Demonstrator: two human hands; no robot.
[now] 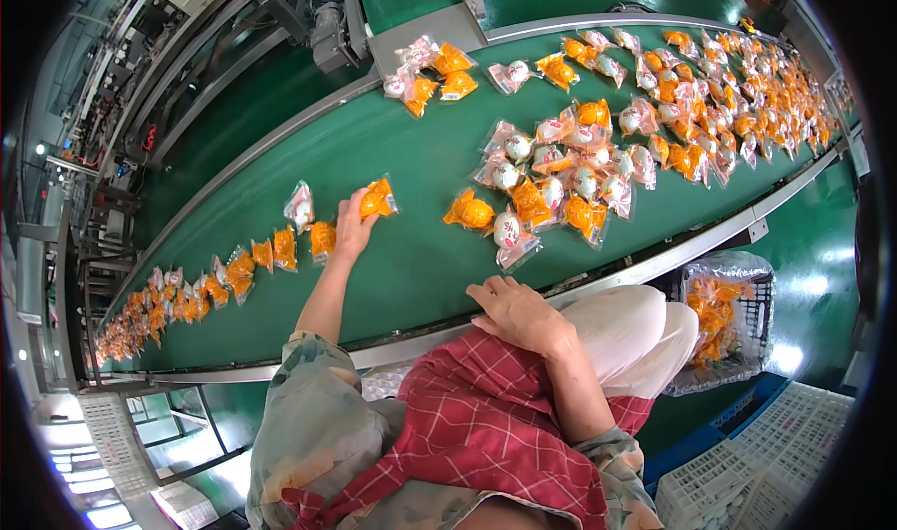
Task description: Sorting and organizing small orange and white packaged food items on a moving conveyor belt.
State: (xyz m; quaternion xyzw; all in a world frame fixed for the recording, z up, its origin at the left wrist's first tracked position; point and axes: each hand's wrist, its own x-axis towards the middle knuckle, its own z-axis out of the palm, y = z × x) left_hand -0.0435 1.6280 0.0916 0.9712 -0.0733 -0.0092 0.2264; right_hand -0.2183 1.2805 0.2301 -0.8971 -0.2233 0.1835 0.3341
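My left hand [355,223] is stretched over the green conveyor belt [392,277], its fingers closed on an orange plastic-wrapped packet [378,198]. Beside its wrist lies another orange packet [323,241], with a clear packet with a white item [300,206] a little beyond. A line of such packets runs off to the far left. My right hand [518,313] rests over my lap at the belt's near edge, fingers bent, with no packet visible in it. Closest to it on the belt is a white egg-shaped item in clear wrap [508,230]; a dense spread of orange and white packets reaches to the right.
Metal rails [673,260] border the belt. A lined black crate [760,320] with orange packets stands at the right on the floor, near white plastic crates [785,425]. Machinery frames fill the upper left, and a motor [333,39] sits beyond the far rail.
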